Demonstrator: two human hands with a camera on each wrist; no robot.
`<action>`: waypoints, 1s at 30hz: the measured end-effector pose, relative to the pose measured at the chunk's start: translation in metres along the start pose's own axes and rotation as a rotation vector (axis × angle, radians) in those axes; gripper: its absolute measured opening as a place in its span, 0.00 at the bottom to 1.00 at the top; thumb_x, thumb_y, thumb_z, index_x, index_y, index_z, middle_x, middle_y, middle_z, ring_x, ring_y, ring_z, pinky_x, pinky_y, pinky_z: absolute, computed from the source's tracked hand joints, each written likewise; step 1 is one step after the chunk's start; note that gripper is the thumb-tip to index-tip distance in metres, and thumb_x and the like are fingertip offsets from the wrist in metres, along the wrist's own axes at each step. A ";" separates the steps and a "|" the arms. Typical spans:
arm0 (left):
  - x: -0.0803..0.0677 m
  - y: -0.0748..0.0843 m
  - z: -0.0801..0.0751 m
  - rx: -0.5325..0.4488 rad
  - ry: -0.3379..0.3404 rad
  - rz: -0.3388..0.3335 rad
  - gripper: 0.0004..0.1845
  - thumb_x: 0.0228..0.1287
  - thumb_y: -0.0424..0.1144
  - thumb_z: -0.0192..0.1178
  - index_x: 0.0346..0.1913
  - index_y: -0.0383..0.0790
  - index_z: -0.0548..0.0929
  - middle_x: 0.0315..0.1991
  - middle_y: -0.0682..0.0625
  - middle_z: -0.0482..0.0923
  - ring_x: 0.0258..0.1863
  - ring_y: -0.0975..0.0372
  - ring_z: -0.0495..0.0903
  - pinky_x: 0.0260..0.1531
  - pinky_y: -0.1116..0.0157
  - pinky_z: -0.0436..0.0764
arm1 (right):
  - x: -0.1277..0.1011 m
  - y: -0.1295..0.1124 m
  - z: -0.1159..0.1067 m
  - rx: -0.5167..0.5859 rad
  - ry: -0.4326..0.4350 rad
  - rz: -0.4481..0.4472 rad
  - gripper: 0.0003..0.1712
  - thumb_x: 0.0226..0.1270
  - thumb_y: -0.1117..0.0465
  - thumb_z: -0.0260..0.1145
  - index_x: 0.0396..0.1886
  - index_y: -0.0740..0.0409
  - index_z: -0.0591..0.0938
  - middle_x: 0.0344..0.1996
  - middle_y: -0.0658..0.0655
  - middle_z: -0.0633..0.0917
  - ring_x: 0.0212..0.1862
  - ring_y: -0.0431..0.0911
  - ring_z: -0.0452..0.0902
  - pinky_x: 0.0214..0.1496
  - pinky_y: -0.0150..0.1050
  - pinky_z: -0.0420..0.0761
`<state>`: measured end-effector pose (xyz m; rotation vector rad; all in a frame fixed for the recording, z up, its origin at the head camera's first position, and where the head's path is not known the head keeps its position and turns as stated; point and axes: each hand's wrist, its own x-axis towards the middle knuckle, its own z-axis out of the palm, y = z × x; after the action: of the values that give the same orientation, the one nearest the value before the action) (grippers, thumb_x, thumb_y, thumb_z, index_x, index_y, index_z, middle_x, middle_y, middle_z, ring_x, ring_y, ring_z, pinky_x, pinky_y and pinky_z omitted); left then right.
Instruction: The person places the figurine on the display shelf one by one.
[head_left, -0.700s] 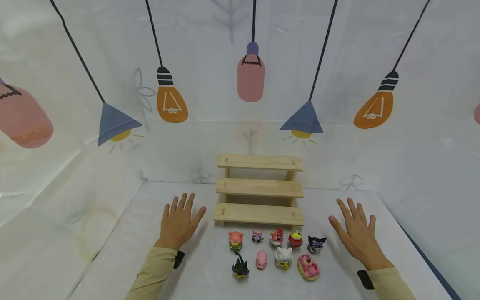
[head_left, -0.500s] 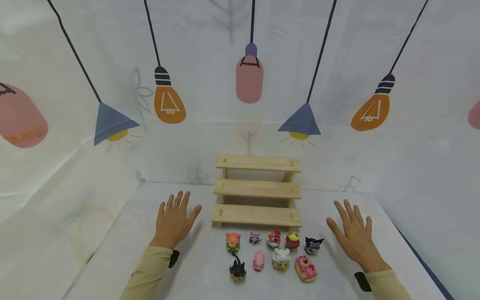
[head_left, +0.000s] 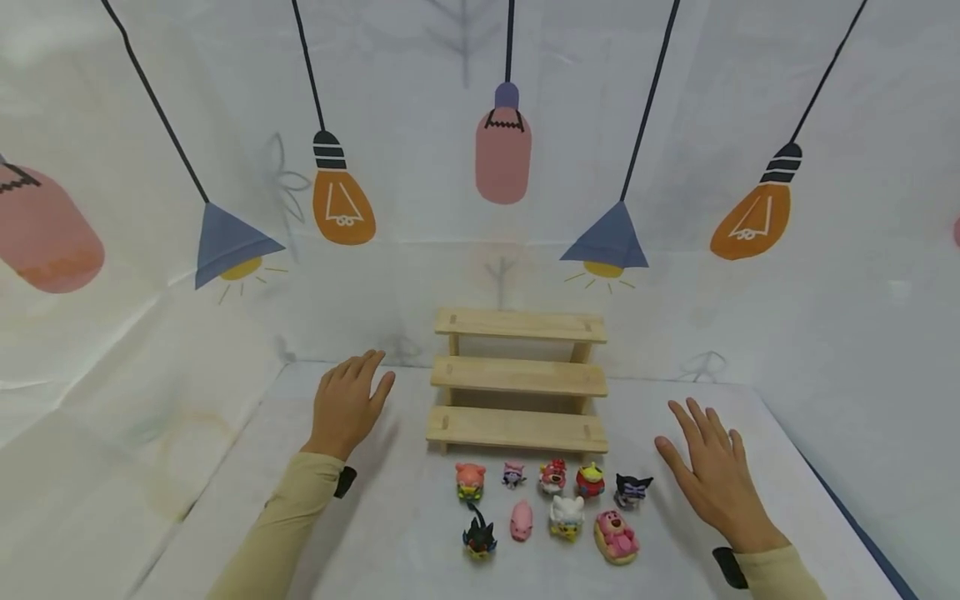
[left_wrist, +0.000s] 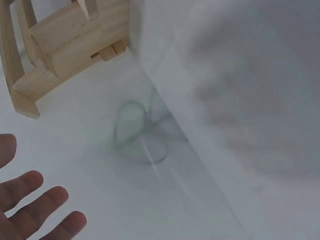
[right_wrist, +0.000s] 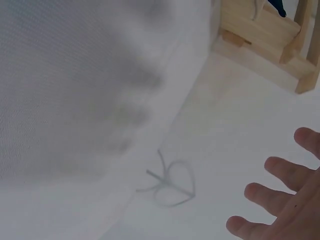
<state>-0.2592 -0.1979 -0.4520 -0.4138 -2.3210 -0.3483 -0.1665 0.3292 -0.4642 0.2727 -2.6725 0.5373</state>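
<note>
My left hand (head_left: 347,407) hovers left of a three-tier wooden shelf (head_left: 519,377), fingers extended and holding nothing. On the right my right hand (head_left: 714,475) is spread over the white table, also holding nothing. Small figurines stand in two rows before the shelf. In the back row are a coral one (head_left: 470,481), a small purple-pink one (head_left: 513,474), a red one (head_left: 552,477), a red one with a yellow top (head_left: 590,481) and a black one (head_left: 632,490). In front are a dark spiky one (head_left: 478,535), a pink pig (head_left: 521,521), a white one (head_left: 566,517) and a pink bear (head_left: 617,537).
A white sheet (head_left: 420,275) printed with hanging lamps closes off the back and sides. The white table (head_left: 405,533) meets it just behind the shelf. Both wrist views show a corner of the shelf (left_wrist: 75,55) near the fingers.
My left hand has risen and moved farther forward, its fingers now closer together. The right hand stays almost in place. Figurines and shelf have not moved.
</note>
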 end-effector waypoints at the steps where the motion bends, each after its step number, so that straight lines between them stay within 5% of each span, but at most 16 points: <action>1: 0.005 0.000 0.002 -0.008 0.005 0.013 0.25 0.70 0.48 0.65 0.62 0.35 0.82 0.57 0.38 0.82 0.54 0.42 0.80 0.53 0.42 0.76 | -0.001 0.000 -0.001 0.005 0.000 0.002 0.37 0.80 0.47 0.57 0.80 0.57 0.60 0.74 0.74 0.61 0.74 0.75 0.48 0.71 0.73 0.37; 8: 0.040 0.001 0.015 -0.117 -0.079 0.060 0.25 0.74 0.48 0.62 0.67 0.38 0.79 0.63 0.40 0.78 0.59 0.43 0.78 0.56 0.42 0.75 | -0.004 0.002 0.001 0.048 -0.001 0.007 0.36 0.79 0.49 0.59 0.78 0.59 0.63 0.72 0.75 0.64 0.71 0.77 0.54 0.71 0.71 0.47; 16: 0.068 -0.003 0.024 -0.252 -0.244 0.070 0.29 0.76 0.48 0.59 0.73 0.38 0.72 0.73 0.44 0.69 0.67 0.44 0.71 0.64 0.42 0.68 | -0.011 -0.001 -0.002 0.256 -0.113 0.059 0.35 0.80 0.51 0.58 0.81 0.51 0.60 0.74 0.68 0.65 0.73 0.71 0.55 0.66 0.73 0.55; 30: 0.084 0.006 0.053 -0.341 -0.135 0.143 0.25 0.69 0.46 0.68 0.64 0.38 0.81 0.67 0.44 0.76 0.63 0.48 0.77 0.63 0.46 0.72 | -0.030 -0.001 0.012 0.291 -0.245 0.049 0.36 0.68 0.44 0.71 0.72 0.48 0.73 0.65 0.53 0.79 0.64 0.57 0.74 0.57 0.65 0.75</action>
<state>-0.3470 -0.1571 -0.4277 -0.7868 -2.3480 -0.6673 -0.1435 0.3268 -0.4866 0.3775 -2.8352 0.9682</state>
